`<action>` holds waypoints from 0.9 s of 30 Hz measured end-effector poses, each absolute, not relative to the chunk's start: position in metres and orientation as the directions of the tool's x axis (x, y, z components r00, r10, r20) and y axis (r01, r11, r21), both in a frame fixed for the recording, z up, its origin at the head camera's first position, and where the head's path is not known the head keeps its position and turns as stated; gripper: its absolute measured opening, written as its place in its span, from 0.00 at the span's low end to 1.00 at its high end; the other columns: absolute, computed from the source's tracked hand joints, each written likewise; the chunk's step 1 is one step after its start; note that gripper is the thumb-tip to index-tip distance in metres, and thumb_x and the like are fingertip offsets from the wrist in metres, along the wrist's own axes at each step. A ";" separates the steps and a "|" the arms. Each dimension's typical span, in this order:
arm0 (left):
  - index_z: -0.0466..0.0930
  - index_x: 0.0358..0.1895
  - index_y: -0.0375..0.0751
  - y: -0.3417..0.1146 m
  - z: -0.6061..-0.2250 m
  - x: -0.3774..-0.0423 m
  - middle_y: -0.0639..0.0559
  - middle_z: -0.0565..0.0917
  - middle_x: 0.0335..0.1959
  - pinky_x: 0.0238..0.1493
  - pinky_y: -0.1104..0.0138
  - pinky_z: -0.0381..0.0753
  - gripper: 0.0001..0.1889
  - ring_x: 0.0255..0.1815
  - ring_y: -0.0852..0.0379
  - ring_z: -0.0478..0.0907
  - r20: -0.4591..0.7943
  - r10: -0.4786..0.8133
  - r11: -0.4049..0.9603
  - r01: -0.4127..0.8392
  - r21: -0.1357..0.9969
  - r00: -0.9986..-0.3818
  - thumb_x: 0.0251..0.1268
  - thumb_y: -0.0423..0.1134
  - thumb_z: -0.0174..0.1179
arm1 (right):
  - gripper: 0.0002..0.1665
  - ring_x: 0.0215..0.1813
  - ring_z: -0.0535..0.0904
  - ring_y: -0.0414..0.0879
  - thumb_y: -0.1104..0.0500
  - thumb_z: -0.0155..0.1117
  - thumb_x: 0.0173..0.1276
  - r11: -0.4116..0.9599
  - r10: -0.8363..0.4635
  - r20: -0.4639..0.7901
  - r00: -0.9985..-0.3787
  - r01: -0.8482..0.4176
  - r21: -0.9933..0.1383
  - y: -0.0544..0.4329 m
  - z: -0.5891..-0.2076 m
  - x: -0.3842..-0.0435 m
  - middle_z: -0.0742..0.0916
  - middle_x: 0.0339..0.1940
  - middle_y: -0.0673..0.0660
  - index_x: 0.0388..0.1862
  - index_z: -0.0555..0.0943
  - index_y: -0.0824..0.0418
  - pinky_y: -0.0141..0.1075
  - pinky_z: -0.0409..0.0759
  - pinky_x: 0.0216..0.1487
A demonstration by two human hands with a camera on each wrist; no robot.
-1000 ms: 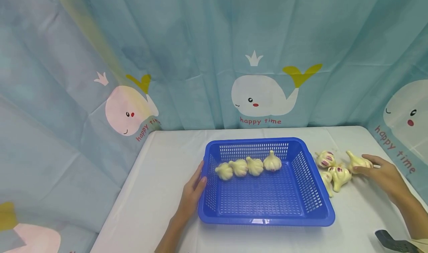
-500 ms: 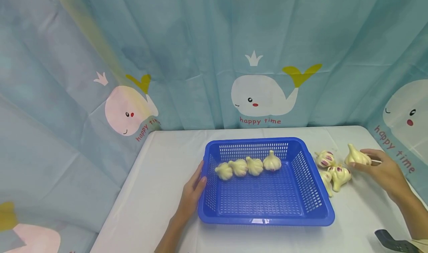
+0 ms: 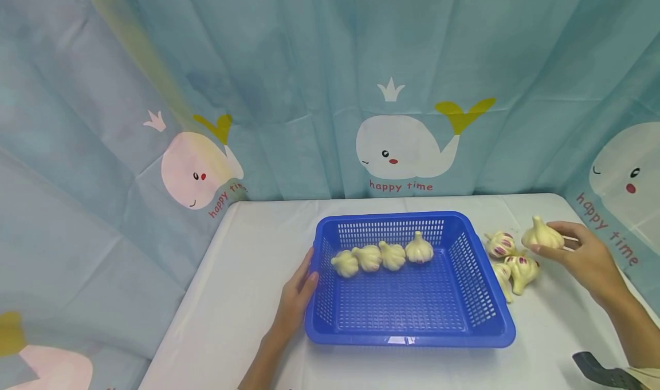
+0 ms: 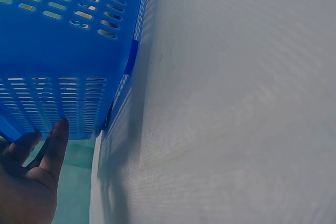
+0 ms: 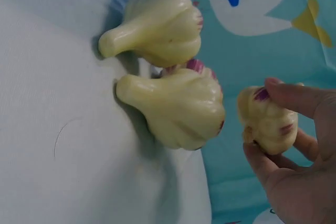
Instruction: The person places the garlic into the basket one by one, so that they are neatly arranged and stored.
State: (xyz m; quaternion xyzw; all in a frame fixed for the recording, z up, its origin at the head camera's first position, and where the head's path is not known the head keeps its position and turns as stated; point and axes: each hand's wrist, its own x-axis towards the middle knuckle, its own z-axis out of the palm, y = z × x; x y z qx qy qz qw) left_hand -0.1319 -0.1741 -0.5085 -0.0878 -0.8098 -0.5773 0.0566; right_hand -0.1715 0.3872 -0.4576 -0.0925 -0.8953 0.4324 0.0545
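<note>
**Garlic bulb in the right hand, right of the basket**

Nearest, at the right, a dark object shows beside a pale sleeve. The left hand is at the basket's left side, its fingers extended against the outer wall. The basket, blue and slotted, stands on the white table; four bulbs sit side by side across its far half. Just right of the basket, three bulbs lie close together, with purple streaks showing. Farther right, the right hand pinches the garlic bulb between thumb and fingers — stem up, near the loose three, and raised off the table. At the far side hangs a teal curtain — printed with a white whale.
</note>
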 end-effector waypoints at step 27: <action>0.57 0.86 0.58 -0.173 -0.506 -0.130 0.58 0.62 0.85 0.82 0.63 0.57 0.30 0.86 0.53 0.57 0.183 0.073 0.333 0.196 0.922 -0.980 0.87 0.49 0.48 | 0.47 0.78 0.64 0.78 0.44 0.70 0.76 0.616 0.109 0.098 -0.989 -0.010 -0.787 0.343 -0.423 -0.175 0.68 0.81 0.72 0.84 0.62 0.62 0.70 0.68 0.71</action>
